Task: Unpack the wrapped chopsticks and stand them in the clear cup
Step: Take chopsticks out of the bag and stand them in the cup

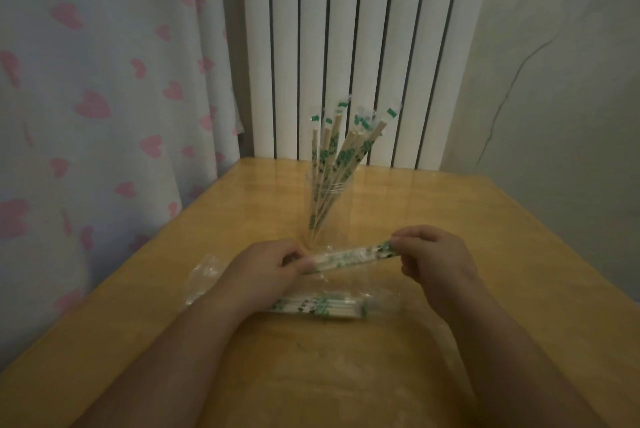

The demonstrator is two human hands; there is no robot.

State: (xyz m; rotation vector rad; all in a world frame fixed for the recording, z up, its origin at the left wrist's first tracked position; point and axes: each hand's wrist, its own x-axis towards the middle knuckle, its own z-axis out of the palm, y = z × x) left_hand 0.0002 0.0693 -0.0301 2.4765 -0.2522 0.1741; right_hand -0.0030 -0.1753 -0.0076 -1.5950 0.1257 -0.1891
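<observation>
Head view: wrapped chopsticks (349, 256) pinched endwise between both hands' fingertips.

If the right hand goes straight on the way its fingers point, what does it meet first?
Probably the left hand: the right hand points leftward along the green-printed wrapped chopstick pair both pinch. The clear plastic cup seems farther back, though depth is unclear.

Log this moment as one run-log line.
held: wrapped chopstick pair | left hand: pinches its left end | right hand: pinches its right end | clear cup: wrapped pairs standing | table: remaining pairs on plastic bag
</observation>
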